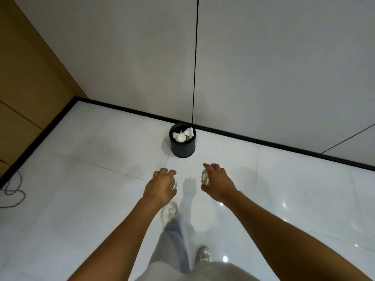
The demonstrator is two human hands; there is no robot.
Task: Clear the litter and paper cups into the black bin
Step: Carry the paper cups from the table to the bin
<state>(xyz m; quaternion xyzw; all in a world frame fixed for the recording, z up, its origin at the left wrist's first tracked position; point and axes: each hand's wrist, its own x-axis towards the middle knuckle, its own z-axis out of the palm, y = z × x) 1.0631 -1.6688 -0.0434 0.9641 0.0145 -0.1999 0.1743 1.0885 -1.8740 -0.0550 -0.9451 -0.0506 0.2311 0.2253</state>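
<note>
Black bin (pixel 183 148) upright by wall, holding white cups (pixel 179 137), paper.

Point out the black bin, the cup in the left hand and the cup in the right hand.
black bin (pixel 183 148): head view, on its front wall.
left-hand cup (pixel 173 183): head view, on its visible rim edge.
right-hand cup (pixel 204 177): head view, on its open mouth.

Office-like interior: glossy tiled floor (pixel 81 199), panelled walls (pixel 263 67), black skirting (pixel 263 141).
</note>
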